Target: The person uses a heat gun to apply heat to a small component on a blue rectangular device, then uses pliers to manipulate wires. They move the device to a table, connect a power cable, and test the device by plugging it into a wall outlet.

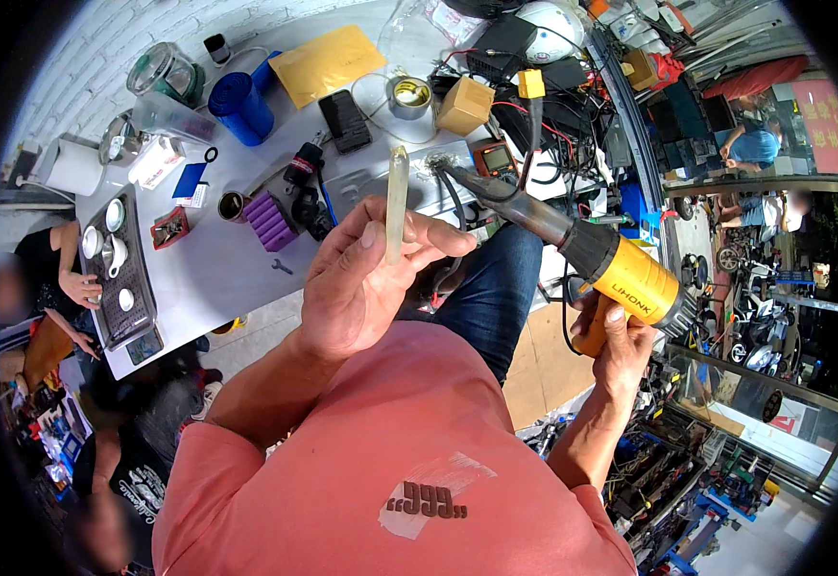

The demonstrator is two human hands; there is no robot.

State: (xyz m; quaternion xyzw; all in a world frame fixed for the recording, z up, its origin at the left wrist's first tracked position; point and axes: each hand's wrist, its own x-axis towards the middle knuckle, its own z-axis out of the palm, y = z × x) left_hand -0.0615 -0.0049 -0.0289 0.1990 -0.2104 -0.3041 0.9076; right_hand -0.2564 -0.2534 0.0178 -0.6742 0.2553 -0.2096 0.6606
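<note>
In the head view, a slim translucent pale-yellow rod (396, 206) is held upright here, clamped between the thumb and fingers of the left hand (354, 283), its top end free. And on the other side, a chunky yellow-bodied heat gun (638, 280) is gripped by its handle, the right hand (622, 348) closed around it! Its long dark metal nozzle (546, 221) seems aimed toward the rod's tip (near it, though a gap shows), above a white worktable (217, 288). Warming the rod is judged to be the step in hand; next, a steady grip and careful spacing would be called for
</note>
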